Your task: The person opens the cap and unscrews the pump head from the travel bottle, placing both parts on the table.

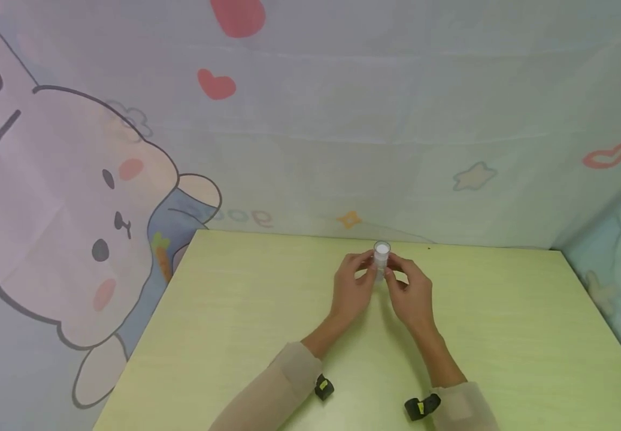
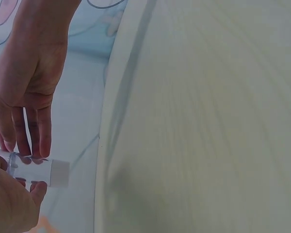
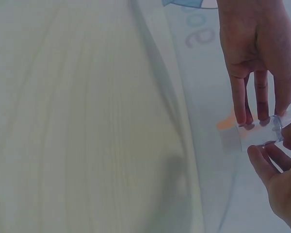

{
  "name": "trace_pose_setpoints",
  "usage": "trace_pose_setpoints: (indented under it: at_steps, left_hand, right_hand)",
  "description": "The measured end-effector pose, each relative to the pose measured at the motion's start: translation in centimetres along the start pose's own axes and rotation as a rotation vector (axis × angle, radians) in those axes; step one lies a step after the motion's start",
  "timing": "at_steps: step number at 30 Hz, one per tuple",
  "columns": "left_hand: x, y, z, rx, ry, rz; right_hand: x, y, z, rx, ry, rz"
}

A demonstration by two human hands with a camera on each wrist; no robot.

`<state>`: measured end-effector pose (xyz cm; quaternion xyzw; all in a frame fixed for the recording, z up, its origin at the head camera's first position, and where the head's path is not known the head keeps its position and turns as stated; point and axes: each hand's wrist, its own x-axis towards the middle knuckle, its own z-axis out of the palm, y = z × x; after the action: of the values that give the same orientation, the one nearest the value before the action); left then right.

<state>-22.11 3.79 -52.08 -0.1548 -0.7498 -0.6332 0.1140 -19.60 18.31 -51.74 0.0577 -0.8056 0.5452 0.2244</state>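
Both hands meet at the far middle of the pale green desk [image 1: 267, 311]: left hand [image 1: 351, 287] and right hand [image 1: 411, 292] pinch the small clear plastic vial [image 1: 381, 258] (white cap up), each grip closed on it.

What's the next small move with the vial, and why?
Probably twist the white cap off: both the left hand and the right hand pinch the small clear vial upright above the green table, cap apparently on.

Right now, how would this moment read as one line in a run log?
left hand: pinches small clear vial | right hand: pinches same vial | vial: white-capped, raised above green table, near far edge
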Motion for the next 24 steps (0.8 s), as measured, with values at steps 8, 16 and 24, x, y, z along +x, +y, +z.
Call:
trace_pose_setpoints:
  at_steps: [8, 16, 24]
  left_hand:
    - [-0.8, -0.6, -1.1, 0.018, 0.007, -0.019]
    - [-1.7, -1.4, -2.1, 0.04, -0.008, -0.043]
    - [-2.5, -1.9, -2.9, 0.037, -0.011, -0.056]
  right_hand:
    - [-0.8, 0.0, 0.9, -0.005, -0.01, 0.038]
    - [-1.3, 0.3, 1.6, -0.011, -0.046, 0.052]
    - [-1.9, 0.5, 2.3, 0.003, -0.083, 0.085]
